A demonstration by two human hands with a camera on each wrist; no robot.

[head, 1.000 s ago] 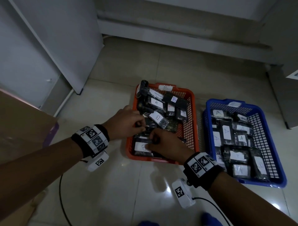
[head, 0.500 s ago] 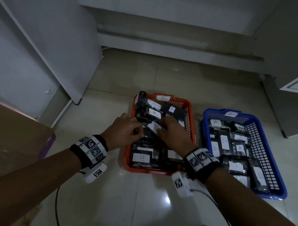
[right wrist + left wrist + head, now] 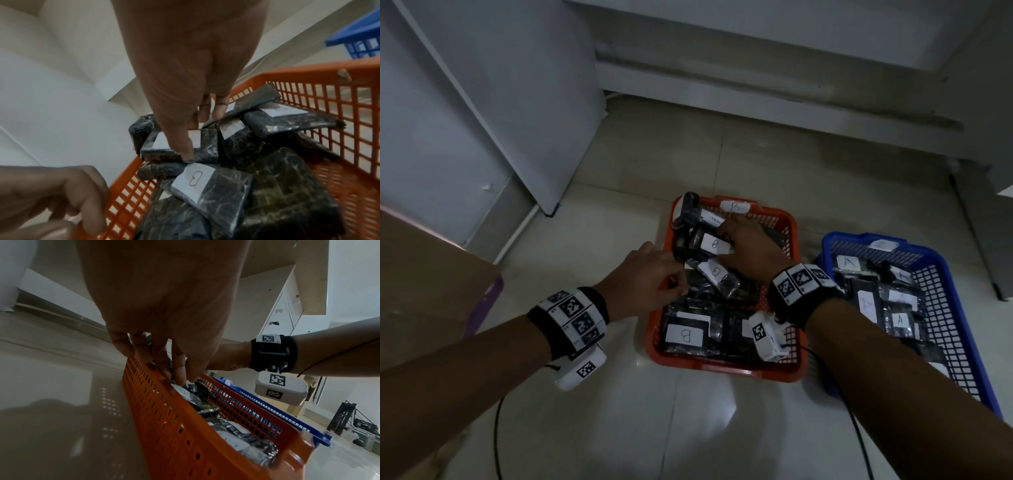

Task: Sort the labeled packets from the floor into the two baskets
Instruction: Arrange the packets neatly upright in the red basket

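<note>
Near edge first: I'm seeing no loose packets on the bare floor (image 3: 688, 428) in front of me, so sorting looks nearly done; I'm judging this as tidying inside the orange basket (image 3: 726, 371).

Left hand (image 3: 645, 279) is hovering at the basket's 9 o'clock rim, fingers curled down onto a packet edge; whether it's actually gripping, I can't tell.

Right hand (image 3: 748, 248) is reaching toward 12 o'clock, thumb and fingers pinching a B packet (image 3: 179, 147) on top of the pile.

Packets are looking like dark crinkly plastic-wrapped blocks with white hand-lettered labels, stacked untidily.

Blue basket (image 3: 962, 342) is sitting at 3 o'clock, holding A packets (image 3: 868, 305).

Next move probably needs that pinched packet laid flat without spilling neighbours.
</note>
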